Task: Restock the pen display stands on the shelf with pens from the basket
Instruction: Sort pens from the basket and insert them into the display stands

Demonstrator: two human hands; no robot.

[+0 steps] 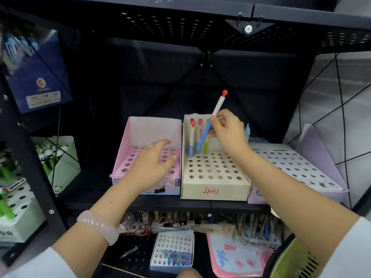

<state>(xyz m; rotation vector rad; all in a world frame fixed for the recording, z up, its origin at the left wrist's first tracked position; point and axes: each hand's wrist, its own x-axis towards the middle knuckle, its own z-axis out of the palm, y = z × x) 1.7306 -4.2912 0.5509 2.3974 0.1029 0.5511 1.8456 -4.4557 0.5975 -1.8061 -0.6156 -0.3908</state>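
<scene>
— What is the right hand (226, 133) doing?

— It pinches a slim pen (212, 119) between thumb and fingertips, fingers curled round the barrel. The pen is tilted, its round red knob up and to the right, its blue lower end down in the back row of the cream stand (215, 185).

— Describe that stand.

— A cardboard box, matt and slightly worn, with a sloping top punched with rows of round holes and a tall back flap. Red handwriting is on its front face. Three or four pens (192, 137) already stand upright in the back row: white barrels, red ball tops, blue bases, and one with a green base (206, 147).

— And the left hand (152, 163)?

— Held over the pink stand (124, 157), fingers spread and relaxed, holding nothing. I cannot tell whether it touches the card. A smooth, pale, translucent bangle (100, 225) sits on that wrist.

— The pink stand?

— Glossy pink card, the same sloped, hole-punched shape, just beside the cream one on the black perforated metal shelf (90, 189). No pens show in the holes I can see.

— Anything to the right?

— A lilac stand (313, 167), also punched with round holes, touching the cream box's right side.

— The basket?

— A yellow-green plastic basket (295, 259) with a slotted wall shows at the lower right corner, under the right forearm. Its contents are hidden.
</scene>
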